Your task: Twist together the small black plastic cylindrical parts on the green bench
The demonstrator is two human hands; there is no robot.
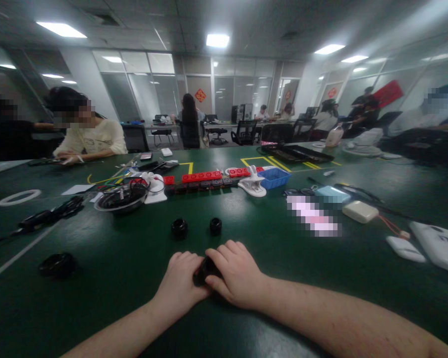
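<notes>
Both of my hands meet near the front middle of the green table, around one glossy black object (206, 271). My left hand (181, 281) grips its left side, and my right hand (235, 273) wraps round its right side with the thumb in front. Much of the object is hidden by the fingers. Beyond my hands stand two small black round pieces, a larger one (179, 227) and a smaller one (215, 226). A wider black ring-like piece (57, 264) lies to the left.
Across the middle run red blocks (201, 176), a white stand (252, 184) and a blue basket (275, 179). A metal bowl (121, 199) holds dark parts at the left. White devices (438, 246) lie right. A person in a pale top (93, 136) sits across at the left.
</notes>
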